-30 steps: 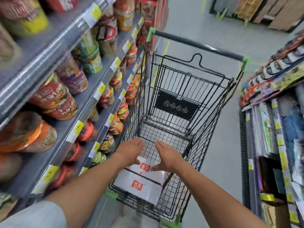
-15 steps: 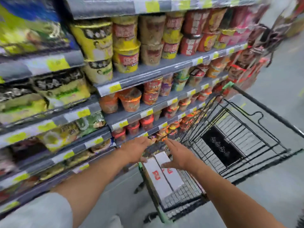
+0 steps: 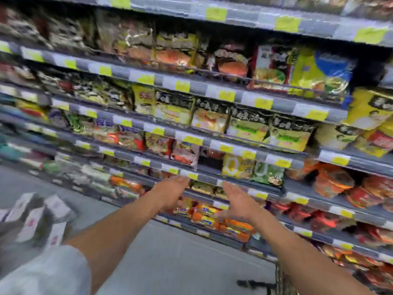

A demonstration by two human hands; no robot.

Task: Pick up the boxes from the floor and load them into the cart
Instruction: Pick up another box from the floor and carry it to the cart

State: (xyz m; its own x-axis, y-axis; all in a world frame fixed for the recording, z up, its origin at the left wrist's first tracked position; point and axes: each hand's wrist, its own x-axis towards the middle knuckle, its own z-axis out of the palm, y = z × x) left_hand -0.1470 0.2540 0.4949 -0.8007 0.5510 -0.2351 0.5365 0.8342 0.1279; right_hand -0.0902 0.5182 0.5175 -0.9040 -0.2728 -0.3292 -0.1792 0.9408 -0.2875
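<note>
Left hand (image 3: pixel 170 194) and right hand (image 3: pixel 238 203) stretched out mid-frame, fingers (image 3: pixel 181 182) released, holding nothing. White boxes (image 3: pixel 36 216) on floor (image 3: pixel 170 252) at near left, badly blurred, labels unreadable. Cart (image 3: pixel 278 282) cut off at near right, just a sliver of black wire.

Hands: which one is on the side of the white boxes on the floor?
The left hand; the white boxes lie on the floor to its left, farther from the right hand. Both hands hold nothing.
</note>
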